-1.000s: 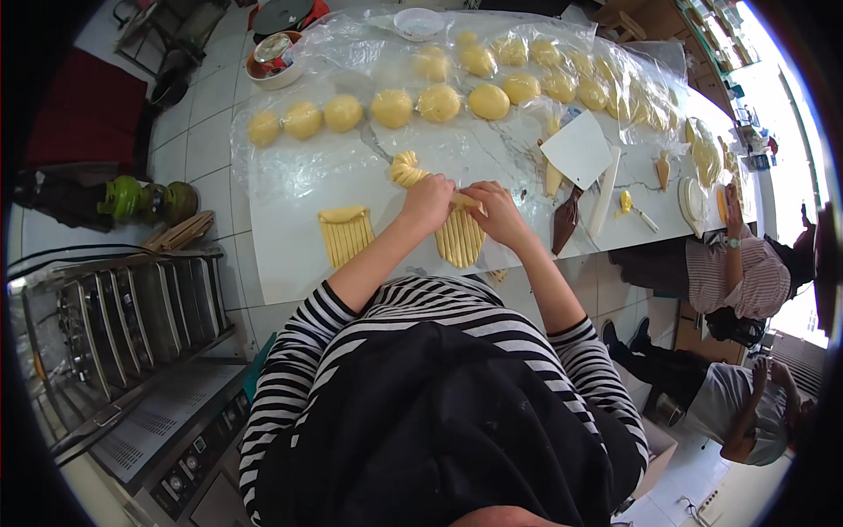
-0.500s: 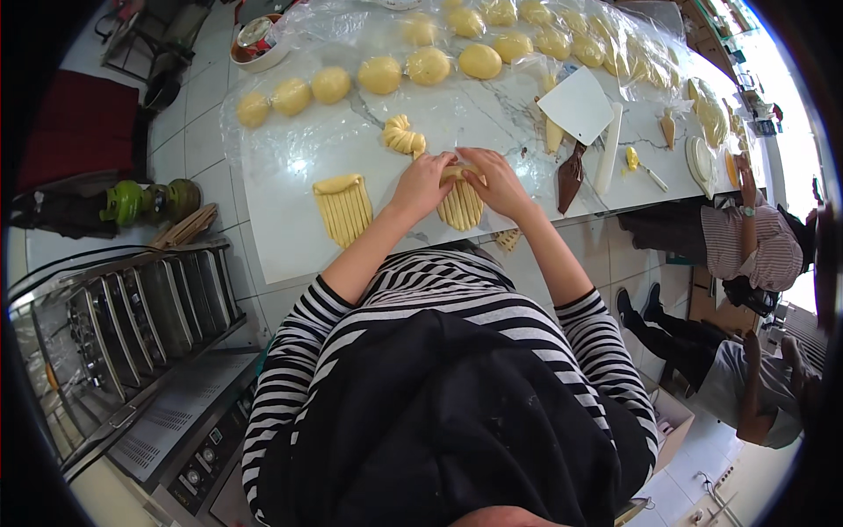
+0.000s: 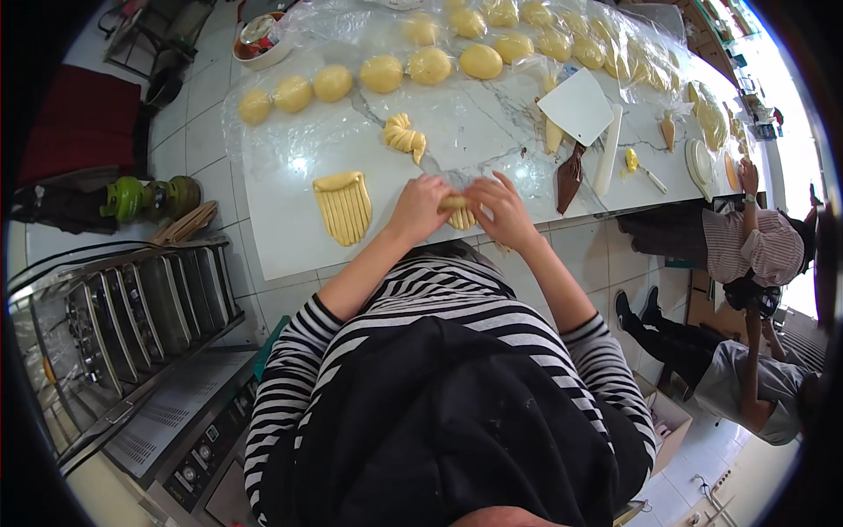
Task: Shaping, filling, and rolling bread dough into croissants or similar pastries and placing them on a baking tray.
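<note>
At the table's near edge lies a piece of yellow dough [image 3: 461, 217], its far end rolled up and its near end cut into strips. My left hand [image 3: 422, 207] has its fingers curled over the left end of the roll. On the right end, my right hand [image 3: 500, 211] grips the same roll, its index finger partly raised. Both hands hide the roll's ends. To their left rests another slit dough piece [image 3: 343, 209] with its far edge folded over. A finished-looking twisted dough roll [image 3: 403, 137] sits just beyond my hands.
Dough balls [image 3: 381, 74] under clear plastic line the far side. To the right are a white scraper [image 3: 577, 105], a brown-filled piping bag [image 3: 571, 177], a white rolling pin [image 3: 608, 149] and a small knife [image 3: 652, 178]. Two people stand at right. A tray rack [image 3: 132, 321] is at left.
Both hands have drawn toward me, rolling the dough's far end nearer. Less of the strips shows now. The other dough pieces on the table stay in place.
</note>
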Tool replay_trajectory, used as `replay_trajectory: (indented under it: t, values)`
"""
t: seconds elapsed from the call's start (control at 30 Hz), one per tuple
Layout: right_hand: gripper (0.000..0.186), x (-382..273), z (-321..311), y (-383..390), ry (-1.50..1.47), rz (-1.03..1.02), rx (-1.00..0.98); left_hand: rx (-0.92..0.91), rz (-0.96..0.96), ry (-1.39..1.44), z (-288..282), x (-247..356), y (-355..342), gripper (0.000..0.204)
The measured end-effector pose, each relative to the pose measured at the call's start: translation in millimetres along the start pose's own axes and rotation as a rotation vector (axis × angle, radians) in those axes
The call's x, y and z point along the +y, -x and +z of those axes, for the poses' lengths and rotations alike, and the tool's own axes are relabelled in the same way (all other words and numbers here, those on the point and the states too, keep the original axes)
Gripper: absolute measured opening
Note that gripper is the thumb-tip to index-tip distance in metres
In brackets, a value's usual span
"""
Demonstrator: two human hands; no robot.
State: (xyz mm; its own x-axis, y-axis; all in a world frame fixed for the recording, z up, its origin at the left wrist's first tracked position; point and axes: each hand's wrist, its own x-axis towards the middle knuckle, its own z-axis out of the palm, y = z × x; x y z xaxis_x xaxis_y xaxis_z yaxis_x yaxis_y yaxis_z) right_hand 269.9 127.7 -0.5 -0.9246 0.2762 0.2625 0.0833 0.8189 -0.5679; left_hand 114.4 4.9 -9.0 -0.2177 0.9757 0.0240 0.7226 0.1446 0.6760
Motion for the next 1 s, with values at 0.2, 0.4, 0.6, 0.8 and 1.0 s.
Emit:
replay_trajectory:
  t: [0.2,0.4,0.6,0.8,1.0]
  values:
    - [0.021,-4.9,-7.3,9.4,-0.126,0.092,0.009,0.326,0.127,0.014,5.3,20.6,13.6,0.035]
    - [0.025,-11.6,-8.9,24.7,-0.102,0.043,-0.097,-0.011,0.198,0.001,6.7,5.0,29.0,0.034]
    - [0.033,-13.4,-26.4,31.3,-0.314,0.222,-0.004,0.13,0.172,0.158,-9.6,14.6,46.8,0.039]
    - [0.038,-2.7,-22.3,24.2,-0.326,0.371,-0.19,-0.032,-0.2,0.461,3.3,4.2,41.9,0.03]
    - [0.042,-2.9,-12.6,18.8,-0.604,0.389,-0.109,0.253,-0.18,0.659,12.4,21.3,17.2,0.022]
